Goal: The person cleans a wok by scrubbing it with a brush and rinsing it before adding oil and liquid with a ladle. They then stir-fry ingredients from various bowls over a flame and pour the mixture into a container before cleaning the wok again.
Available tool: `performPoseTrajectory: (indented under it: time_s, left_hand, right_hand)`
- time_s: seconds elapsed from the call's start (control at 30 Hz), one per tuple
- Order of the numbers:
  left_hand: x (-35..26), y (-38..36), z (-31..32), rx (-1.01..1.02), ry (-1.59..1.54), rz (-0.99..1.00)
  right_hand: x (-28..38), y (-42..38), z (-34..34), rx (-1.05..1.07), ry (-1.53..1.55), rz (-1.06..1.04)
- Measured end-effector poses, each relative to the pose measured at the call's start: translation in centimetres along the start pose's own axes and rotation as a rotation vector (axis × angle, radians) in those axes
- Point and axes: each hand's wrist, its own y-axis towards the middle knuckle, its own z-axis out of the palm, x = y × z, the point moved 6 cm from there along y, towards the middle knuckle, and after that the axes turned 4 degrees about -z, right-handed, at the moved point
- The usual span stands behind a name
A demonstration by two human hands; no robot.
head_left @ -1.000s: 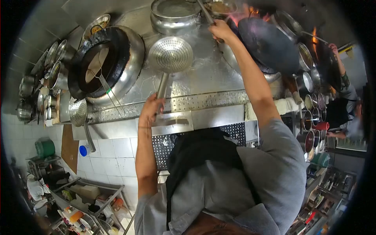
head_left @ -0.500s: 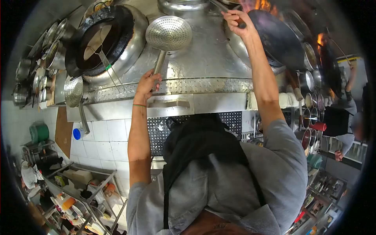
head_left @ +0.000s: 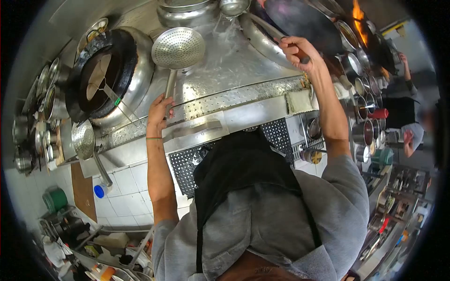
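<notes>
My left hand (head_left: 160,111) is closed around the handle of a perforated steel skimmer (head_left: 178,48), whose bowl lies over the steel stove top. My right hand (head_left: 299,52) grips the wooden-ended handle of a steel ladle (head_left: 234,6); its bowl shows at the top edge, by the rim of the burner ring. Beyond that hand is a dark wok (head_left: 304,23) with smoke around it, its far part cut off. Another dark wok (head_left: 110,89) sits on the left burner, with a wire-handled strainer (head_left: 110,93) resting in it.
A second skimmer (head_left: 84,140) hangs over the stove's front edge at left. A folded cloth (head_left: 300,101) lies on the front ledge. Flame (head_left: 358,18) rises at the right, near several pots. A co-worker (head_left: 398,112) stands farther right. A black perforated mat (head_left: 185,168) covers the floor.
The view has shifted and turned, so the stove appears lower at left. The ladle's bowl has come into view at the top. Flames beside the near wok no longer show; smoke does.
</notes>
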Motion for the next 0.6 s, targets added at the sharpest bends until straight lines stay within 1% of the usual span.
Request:
performPoseTrajectory:
  time_s: [0.07, 0.17, 0.33, 0.43, 0.47, 0.6]
  left_hand:
    - [0.0, 0.3, -0.7, -0.014, 0.001, 0.018]
    - [0.1, 1.1, -1.8, 0.029, 0.037, 0.011]
    - [-0.3, 0.4, -2.3, 0.056, 0.068, -0.026]
    - [-0.1, 0.5, -2.8, 0.064, 0.087, -0.037]
    - [0.1, 0.5, -3.1, 0.059, 0.089, -0.038]
    - [0.9, 1.2, -3.9, 0.009, 0.114, -0.013]
  right_hand:
    - [-1.6, -2.7, -0.3, -0.033, -0.093, 0.006]
    - [-4.7, -5.8, -0.9, 0.001, -0.087, 0.026]
    - [-9.7, -9.5, -2.0, -0.078, 0.067, -0.052]
    - [-11.5, -12.4, -1.6, -0.128, -0.044, -0.071]
    - [-12.1, -13.3, -1.7, -0.186, -0.129, -0.086]
    - [-14.0, -16.7, -1.1, -0.309, -0.743, -0.104]
